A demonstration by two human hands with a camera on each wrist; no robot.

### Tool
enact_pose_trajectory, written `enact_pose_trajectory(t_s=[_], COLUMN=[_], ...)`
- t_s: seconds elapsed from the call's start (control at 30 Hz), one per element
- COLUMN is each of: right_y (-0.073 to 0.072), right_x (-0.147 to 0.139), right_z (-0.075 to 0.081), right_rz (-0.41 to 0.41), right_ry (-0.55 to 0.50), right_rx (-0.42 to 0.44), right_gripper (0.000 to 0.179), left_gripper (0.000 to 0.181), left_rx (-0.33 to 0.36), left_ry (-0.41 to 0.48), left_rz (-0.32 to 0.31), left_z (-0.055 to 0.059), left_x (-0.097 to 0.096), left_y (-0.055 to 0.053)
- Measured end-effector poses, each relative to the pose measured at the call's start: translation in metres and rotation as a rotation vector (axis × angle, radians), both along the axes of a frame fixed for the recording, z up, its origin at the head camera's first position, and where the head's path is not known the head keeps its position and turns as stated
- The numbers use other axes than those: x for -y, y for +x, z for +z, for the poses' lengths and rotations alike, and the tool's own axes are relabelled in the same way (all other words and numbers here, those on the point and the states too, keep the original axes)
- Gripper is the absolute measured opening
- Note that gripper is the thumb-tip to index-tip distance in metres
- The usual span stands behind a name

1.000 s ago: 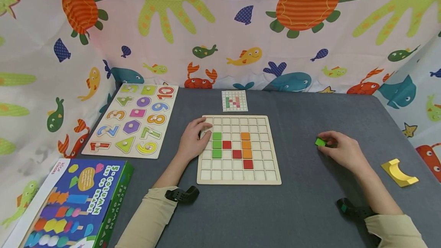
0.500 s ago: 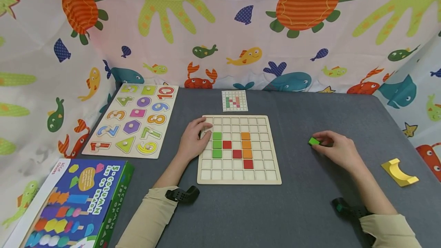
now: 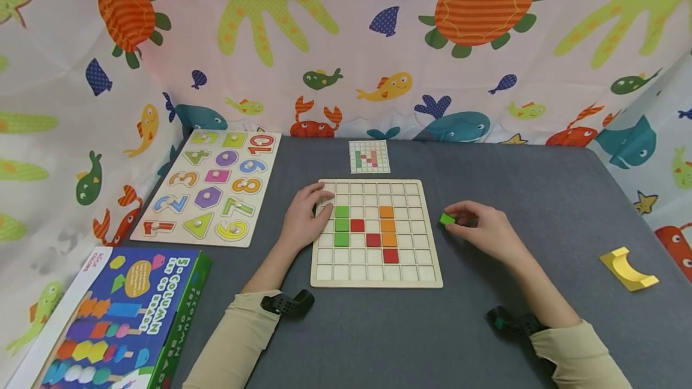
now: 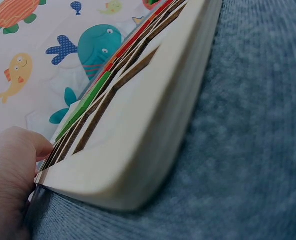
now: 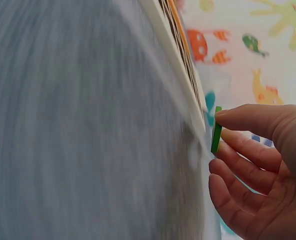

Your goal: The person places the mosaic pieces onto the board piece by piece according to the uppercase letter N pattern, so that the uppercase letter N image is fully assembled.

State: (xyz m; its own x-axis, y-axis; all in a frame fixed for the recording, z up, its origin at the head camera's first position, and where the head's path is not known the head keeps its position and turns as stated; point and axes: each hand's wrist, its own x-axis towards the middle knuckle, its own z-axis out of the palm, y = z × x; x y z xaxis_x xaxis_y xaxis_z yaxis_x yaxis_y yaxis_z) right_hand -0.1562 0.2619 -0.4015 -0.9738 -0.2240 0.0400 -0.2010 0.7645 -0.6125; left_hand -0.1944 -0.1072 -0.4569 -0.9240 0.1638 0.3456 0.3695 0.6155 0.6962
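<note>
In the head view a wooden grid board [image 3: 354, 272] lies flat in the middle, with green, red and orange square tiles in some of its cells. My left hand [image 3: 304, 216] rests on the board's left edge, its fingertips and thumb over the border; the left wrist view shows part of that hand [image 4: 13, 172] at the frame [image 4: 133, 150]. Just right of the board, my right hand [image 3: 483, 228] pinches a green square tile [image 3: 446, 219] between thumb and fingertips. Seen edge-on in the right wrist view, the tile [image 5: 216, 131] is thin; the other fingers curl loosely below.
A small pattern card [image 3: 369, 157] lies behind the board. Left of it are a number-and-shape puzzle board [image 3: 221, 162] and a blue bead-game box [image 3: 121, 311]. At the right stands a yellow curved block [image 3: 628, 270]. The grey table [image 3: 378, 335] meets a printed curtain behind.
My right hand has moved left with the green tile, from near the yellow block's side toward the board's right edge. The left hand has stayed on the board's left edge.
</note>
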Motion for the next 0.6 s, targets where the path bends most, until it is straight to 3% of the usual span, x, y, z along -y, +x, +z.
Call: enact_pose_trajectory(t_s=[0.3,0.6], right_y=[0.002,0.005], right_x=[0.047,0.086], right_z=[0.003,0.007], right_rz=[0.152,0.263], right_ry=[-0.08,-0.158], right_rx=[-0.02,0.035], right_gripper=[0.027,0.026], left_gripper=[0.022,0.023], left_rx=[0.011,0.022], left_ry=[0.003,0.002], left_rz=[0.0,0.004], left_z=[0.001,0.003], left_x=[-0.001,0.0], left_y=[0.0,0.0])
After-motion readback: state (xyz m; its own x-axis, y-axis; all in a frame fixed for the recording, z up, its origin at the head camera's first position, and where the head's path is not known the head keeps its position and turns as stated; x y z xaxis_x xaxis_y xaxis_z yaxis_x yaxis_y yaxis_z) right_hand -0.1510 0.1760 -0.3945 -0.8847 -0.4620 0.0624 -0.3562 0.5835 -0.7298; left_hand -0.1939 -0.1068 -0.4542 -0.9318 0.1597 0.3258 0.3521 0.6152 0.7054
